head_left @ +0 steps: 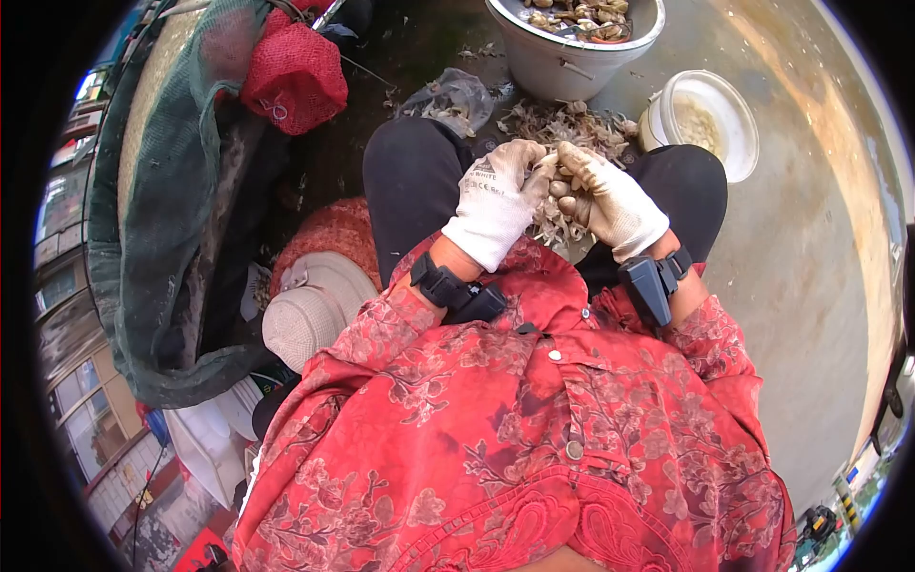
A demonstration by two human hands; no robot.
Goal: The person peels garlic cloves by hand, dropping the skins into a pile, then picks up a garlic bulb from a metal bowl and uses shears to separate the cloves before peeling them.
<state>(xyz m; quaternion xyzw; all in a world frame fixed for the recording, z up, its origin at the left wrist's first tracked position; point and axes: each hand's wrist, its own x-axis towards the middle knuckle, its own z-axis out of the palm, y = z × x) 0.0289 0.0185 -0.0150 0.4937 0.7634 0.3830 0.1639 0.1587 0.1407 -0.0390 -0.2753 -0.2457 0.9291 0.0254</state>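
Note:
Both my hands wear white gloves with soiled fingertips and meet between my knees. My left hand (pixel 500 195) has its fingers pinched together at a small pale piece that looks like garlic. My right hand (pixel 610 198) is curled beside it, its fingers closed round something mostly hidden by the glove. Below and behind the hands lies a heap of papery peelings (pixel 572 126) on the floor. Past the heap stands a large white tub (pixel 577 74) holding garlic bulbs (pixel 586 14). To its right, a smaller white bucket (pixel 742 129) contains pale peeled pieces (pixel 698 126).
A clear plastic bag (pixel 456 100) lies beyond my left knee. On the left are a red mesh sack (pixel 295 81), a green net (pixel 176 219), a beige hat (pixel 310 310) and an orange-red mesh sack (pixel 334 234). Wet concrete floor (pixel 801 286) extends to the right.

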